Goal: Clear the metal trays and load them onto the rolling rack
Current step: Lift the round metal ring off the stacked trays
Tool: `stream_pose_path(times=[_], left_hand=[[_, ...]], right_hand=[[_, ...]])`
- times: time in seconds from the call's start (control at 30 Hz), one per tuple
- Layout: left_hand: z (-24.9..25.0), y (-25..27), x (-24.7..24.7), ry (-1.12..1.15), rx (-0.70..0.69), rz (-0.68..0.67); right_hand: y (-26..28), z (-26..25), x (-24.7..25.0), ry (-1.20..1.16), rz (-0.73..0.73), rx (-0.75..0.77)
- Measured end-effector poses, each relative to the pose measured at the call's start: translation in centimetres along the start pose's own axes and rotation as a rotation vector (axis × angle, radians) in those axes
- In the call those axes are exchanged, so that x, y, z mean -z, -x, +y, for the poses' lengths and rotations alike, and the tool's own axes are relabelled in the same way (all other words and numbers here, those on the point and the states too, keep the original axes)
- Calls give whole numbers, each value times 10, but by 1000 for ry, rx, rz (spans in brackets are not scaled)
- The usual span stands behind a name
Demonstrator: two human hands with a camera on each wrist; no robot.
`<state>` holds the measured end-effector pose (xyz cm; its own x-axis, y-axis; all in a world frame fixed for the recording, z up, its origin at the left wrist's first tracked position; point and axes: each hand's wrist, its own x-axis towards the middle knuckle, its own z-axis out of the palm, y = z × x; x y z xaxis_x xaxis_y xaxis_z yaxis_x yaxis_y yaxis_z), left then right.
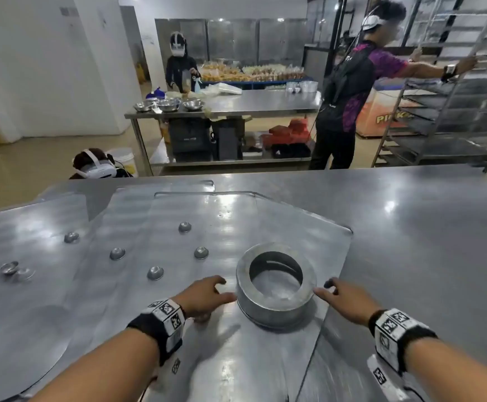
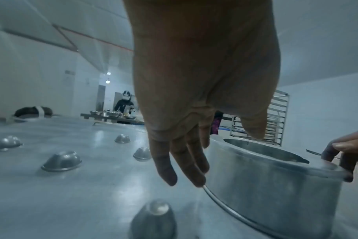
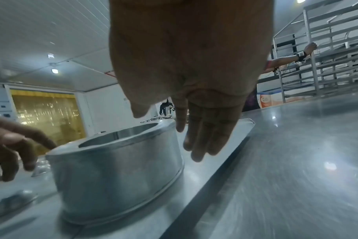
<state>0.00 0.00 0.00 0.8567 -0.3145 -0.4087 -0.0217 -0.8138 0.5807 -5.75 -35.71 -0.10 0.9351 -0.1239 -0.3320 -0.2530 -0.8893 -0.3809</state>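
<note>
In the head view the left metal tray [image 1: 19,314] runs off the frame's left and bottom edges. The crouching person [image 1: 95,166] is mostly hidden behind the steel table [image 1: 410,242]. The rolling rack [image 1: 454,97] is cut off at the right edge.

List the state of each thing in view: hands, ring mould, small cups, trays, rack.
Left hand: open, fingers by the ring mould's left side.
Right hand: open, fingers by its right side.
Ring mould: upright on the top tray, empty.
Small cups: upside down, scattered on the trays.
Trays: overlapping on the table, not cleared.
Rack: across the room, another person holding it.
</note>
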Motion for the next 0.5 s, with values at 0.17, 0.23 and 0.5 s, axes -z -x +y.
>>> stream_pose_path(times=[0.17,0.23,0.5], left_hand=[[25,-28,-17,163,35,55],[30,-32,-23,259,69,36],[25,-32,-43,513,91,14]], right_hand=[[-21,-10,1,-84,-90,33],[-27,-9,-2,-183,-125,27],[-38,6,-9,-474,-258,30]])
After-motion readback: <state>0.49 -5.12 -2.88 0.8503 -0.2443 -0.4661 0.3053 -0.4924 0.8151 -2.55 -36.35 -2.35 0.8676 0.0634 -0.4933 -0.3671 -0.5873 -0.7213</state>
